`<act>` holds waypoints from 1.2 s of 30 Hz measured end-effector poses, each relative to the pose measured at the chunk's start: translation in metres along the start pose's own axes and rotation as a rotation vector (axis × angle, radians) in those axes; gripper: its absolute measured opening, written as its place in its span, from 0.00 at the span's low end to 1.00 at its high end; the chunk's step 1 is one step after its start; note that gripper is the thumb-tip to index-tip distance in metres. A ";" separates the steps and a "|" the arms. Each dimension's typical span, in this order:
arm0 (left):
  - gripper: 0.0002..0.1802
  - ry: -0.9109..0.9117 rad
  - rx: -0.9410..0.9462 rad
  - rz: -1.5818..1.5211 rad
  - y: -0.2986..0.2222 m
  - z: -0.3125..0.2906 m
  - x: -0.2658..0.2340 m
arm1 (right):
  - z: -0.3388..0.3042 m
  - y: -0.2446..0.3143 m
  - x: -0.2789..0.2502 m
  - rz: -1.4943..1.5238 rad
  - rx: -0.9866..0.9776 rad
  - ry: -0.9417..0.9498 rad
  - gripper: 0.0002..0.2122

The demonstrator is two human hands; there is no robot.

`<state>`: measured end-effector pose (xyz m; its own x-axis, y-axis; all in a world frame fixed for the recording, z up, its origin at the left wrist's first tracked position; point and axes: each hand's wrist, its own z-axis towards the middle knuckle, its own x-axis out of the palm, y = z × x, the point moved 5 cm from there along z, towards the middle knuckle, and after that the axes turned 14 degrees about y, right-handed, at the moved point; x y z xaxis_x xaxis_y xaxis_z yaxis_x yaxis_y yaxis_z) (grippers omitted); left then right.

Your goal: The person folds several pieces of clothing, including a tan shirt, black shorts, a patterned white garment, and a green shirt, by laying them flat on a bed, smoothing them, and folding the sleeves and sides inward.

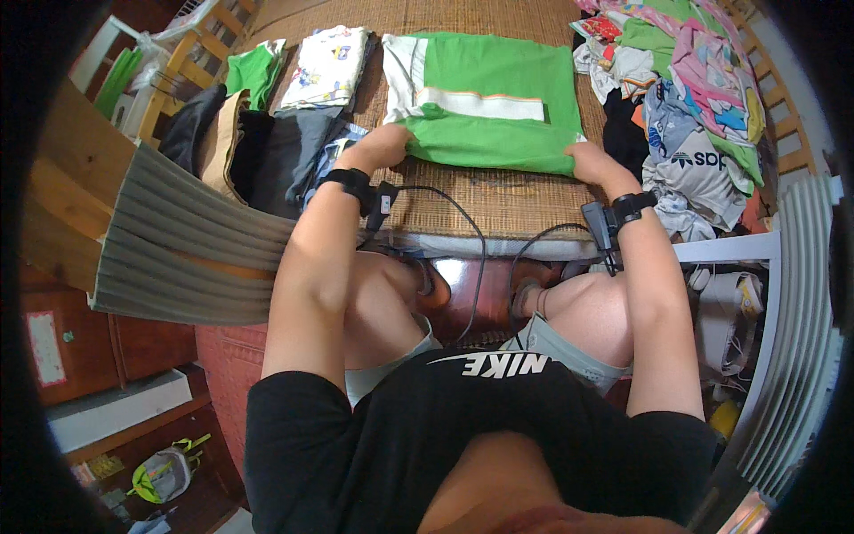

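Observation:
A green shirt (498, 98) with a white band lies spread on a woven mat (498, 200), its near hem folded up. My left hand (384, 142) grips the folded edge at its left end. My right hand (592, 160) grips the same edge at its right end. Both wrists wear black bands with cables running down toward my knees.
Folded clothes sit left of the shirt: a small green piece (253, 71), a white printed one (327, 64) and dark garments (267, 151). A heap of unfolded colourful clothes (703, 98) fills the right. A grey ribbed cushion (187, 240) lies at the left, and a wooden chair (191, 53) stands at the back left.

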<state>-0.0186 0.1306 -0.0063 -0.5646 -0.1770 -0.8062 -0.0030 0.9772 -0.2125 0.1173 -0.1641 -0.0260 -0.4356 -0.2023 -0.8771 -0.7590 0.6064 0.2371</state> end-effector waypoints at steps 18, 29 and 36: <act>0.36 -0.647 -0.141 -1.081 0.121 0.057 -0.069 | 0.075 -0.076 -0.057 1.007 0.188 -0.828 0.13; 0.26 -0.436 -0.173 -1.171 0.122 0.069 -0.010 | 0.099 -0.095 0.012 0.997 0.304 -0.321 0.14; 0.17 -0.622 -0.128 -1.419 0.096 0.059 -0.013 | 0.088 -0.091 0.011 1.239 0.227 -0.383 0.12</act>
<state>0.0371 0.2198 -0.0482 0.3809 -0.9199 -0.0933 -0.3059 -0.0301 -0.9516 0.2241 -0.1534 -0.0938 -0.5867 0.7843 -0.2015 0.1557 0.3534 0.9224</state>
